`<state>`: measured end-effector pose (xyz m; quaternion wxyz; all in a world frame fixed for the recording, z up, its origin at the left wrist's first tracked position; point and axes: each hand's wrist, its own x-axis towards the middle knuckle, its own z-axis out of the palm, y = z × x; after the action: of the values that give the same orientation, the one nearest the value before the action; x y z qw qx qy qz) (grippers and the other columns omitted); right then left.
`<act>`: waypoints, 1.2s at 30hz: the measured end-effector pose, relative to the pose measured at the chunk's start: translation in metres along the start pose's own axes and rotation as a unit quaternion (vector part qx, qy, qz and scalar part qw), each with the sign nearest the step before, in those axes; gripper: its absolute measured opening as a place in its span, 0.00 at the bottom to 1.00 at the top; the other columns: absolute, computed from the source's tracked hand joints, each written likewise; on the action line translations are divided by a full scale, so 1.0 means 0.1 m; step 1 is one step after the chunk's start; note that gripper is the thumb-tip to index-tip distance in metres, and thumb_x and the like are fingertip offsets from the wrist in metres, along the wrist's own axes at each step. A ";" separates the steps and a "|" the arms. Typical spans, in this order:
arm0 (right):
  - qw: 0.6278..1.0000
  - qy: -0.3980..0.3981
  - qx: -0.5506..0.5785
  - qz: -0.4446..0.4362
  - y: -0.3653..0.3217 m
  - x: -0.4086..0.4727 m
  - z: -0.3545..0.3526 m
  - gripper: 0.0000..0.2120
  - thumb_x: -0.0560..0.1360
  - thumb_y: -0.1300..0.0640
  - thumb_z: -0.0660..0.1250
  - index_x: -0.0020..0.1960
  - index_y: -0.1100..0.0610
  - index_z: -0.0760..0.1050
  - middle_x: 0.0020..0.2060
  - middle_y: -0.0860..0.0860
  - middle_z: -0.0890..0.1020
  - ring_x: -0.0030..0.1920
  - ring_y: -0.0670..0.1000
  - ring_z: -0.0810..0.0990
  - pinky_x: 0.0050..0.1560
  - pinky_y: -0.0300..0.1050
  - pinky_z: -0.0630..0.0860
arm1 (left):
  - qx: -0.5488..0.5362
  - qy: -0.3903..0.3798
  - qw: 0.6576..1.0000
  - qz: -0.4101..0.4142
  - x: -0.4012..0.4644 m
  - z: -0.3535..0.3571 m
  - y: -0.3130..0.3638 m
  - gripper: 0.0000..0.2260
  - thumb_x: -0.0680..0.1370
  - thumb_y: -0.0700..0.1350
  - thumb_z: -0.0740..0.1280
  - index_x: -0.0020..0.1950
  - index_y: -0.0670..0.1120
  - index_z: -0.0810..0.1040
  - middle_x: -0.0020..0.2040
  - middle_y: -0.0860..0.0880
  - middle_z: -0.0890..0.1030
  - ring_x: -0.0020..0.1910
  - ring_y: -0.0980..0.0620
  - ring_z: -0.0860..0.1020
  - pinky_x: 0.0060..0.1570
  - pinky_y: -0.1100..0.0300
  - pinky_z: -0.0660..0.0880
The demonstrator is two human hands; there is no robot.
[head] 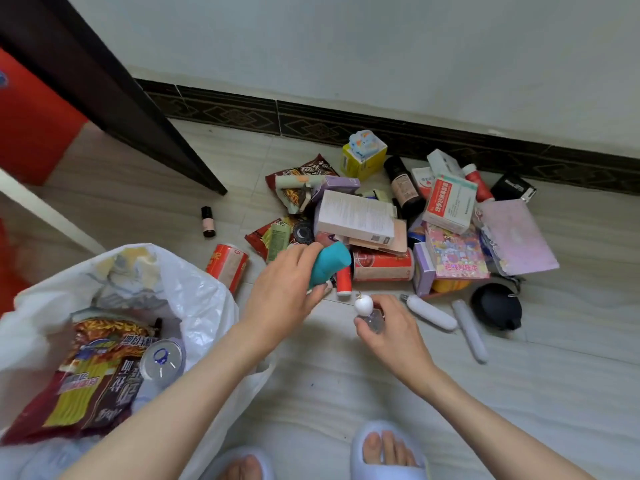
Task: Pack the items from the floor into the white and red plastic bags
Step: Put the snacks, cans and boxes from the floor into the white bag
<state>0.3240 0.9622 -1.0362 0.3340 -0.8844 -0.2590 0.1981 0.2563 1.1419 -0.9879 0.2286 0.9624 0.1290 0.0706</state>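
Head view: left hand (282,289) grips teal object (327,263); right hand (389,329) pinches small clear bottle (372,320).

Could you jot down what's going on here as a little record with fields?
left hand: left hand grips a teal object
right hand: right hand holds a small clear bottle with white cap
bag: white plastic bag open, snack packets inside
floor pile: boxes, cans, dark bottle by the wall
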 end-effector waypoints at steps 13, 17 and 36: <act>0.968 -0.160 0.047 -0.188 -2.06 -0.23 -0.13 0.08 0.72 0.49 0.68 0.50 0.45 0.72 0.42 0.41 0.78 0.43 0.40 0.77 0.42 0.33 0.73 | -0.163 0.262 0.926 -0.218 -1.49 -1.72 -0.43 0.31 0.68 0.44 0.73 0.62 0.60 0.59 0.51 0.64 0.71 0.49 0.58 0.76 0.47 0.52 0.77; 0.931 -0.211 -0.076 -0.287 -2.43 -0.16 0.20 0.12 0.74 0.52 0.66 0.56 0.53 0.72 0.49 0.51 0.81 0.49 0.51 0.78 0.50 0.49 0.76 | -0.105 0.212 0.924 -0.302 -2.00 -1.50 -0.79 0.25 0.70 0.46 0.72 0.59 0.58 0.61 0.50 0.50 0.76 0.46 0.45 0.77 0.43 0.52 0.74; 0.773 -0.186 -0.470 -0.383 -1.81 0.46 1.65 0.15 0.58 0.48 0.75 0.42 0.52 0.78 0.33 0.47 0.82 0.37 0.50 0.80 0.44 0.40 0.73 | -0.018 0.057 0.945 -0.321 -2.09 -0.46 -1.38 0.17 0.71 0.40 0.72 0.58 0.44 0.73 0.52 0.47 0.76 0.50 0.49 0.75 0.42 0.63 0.68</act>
<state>0.2147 1.1858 -1.0344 -0.1299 -0.7042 -0.6946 0.0681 0.0179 1.2217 -1.0262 0.2483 0.8603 0.4424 0.0503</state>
